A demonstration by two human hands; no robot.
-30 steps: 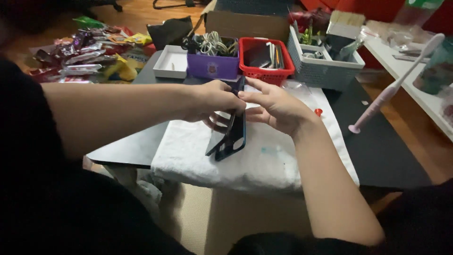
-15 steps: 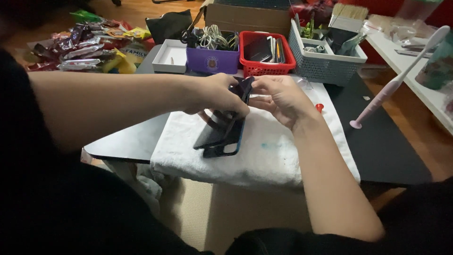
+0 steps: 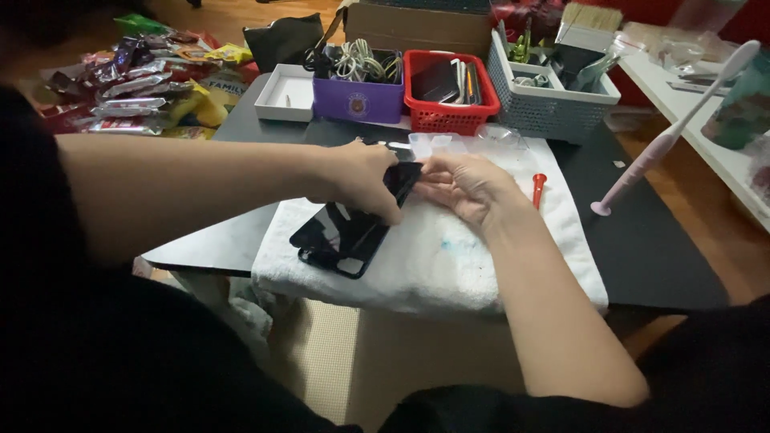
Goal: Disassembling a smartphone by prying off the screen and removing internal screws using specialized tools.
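A black smartphone lies at a slant on a white towel, its screen part lifted from its body at the far end. My left hand grips the phone's upper edge from the left. My right hand pinches the same upper end from the right, fingers touching the dark panel. Both hands meet over the towel's far middle. What lies under my fingers is hidden.
Behind the towel on the black table stand a purple bin, a red basket, a grey basket and a white box. A red screwdriver lies on the towel. Snack packets lie left. A pink stand rises right.
The phone has been lowered from nearly upright to lying almost flat on the towel. Both hands stayed on its upper end and moved slightly away from me.
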